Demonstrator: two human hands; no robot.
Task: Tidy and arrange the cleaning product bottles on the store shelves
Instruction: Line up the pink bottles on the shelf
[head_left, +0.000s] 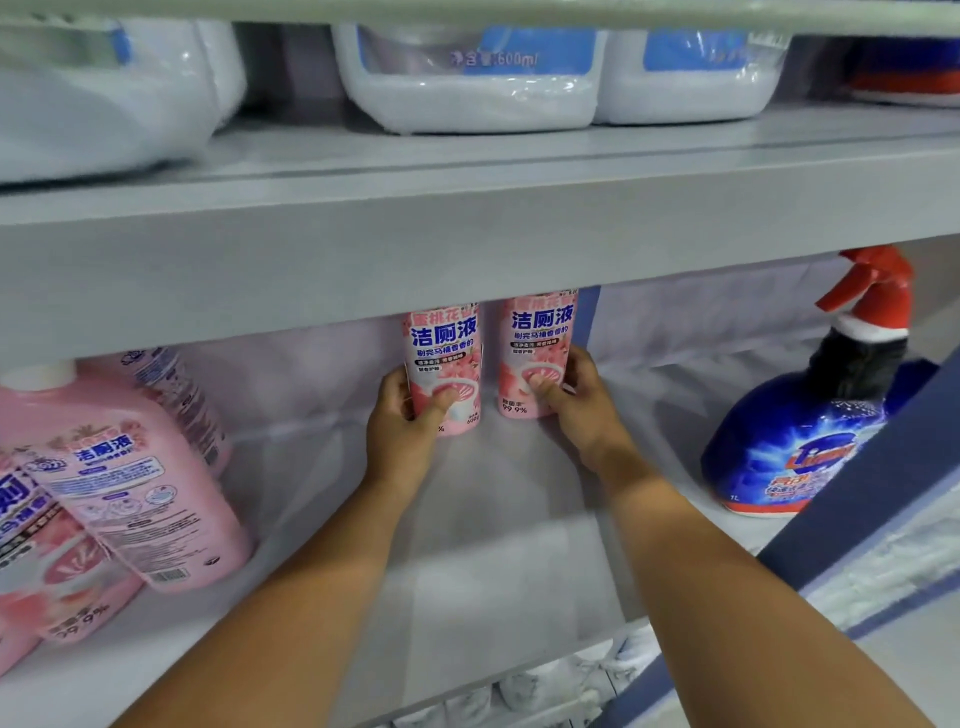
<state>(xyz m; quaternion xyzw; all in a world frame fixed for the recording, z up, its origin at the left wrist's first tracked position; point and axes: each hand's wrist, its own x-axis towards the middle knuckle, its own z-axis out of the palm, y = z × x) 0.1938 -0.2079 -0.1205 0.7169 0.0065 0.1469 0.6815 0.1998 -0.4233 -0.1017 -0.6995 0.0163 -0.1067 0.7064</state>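
likely a shop: stocked shelves of bottles

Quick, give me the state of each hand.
Left hand: grips the left pink bottle.
Right hand: grips the right pink bottle.

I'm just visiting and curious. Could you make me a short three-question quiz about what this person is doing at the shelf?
1. True or false: the left hand and the right hand each grip their own tall pink plastic toilet-cleaner bottle, the left bottle and the right bottle.
2. Which colour is the trigger of the blue plastic spray bottle on the right? A) green B) red C) yellow
3. Fill in: the pink bottles at far left are ____, not upright.

Key: 1 true; 2 B; 3 leaning
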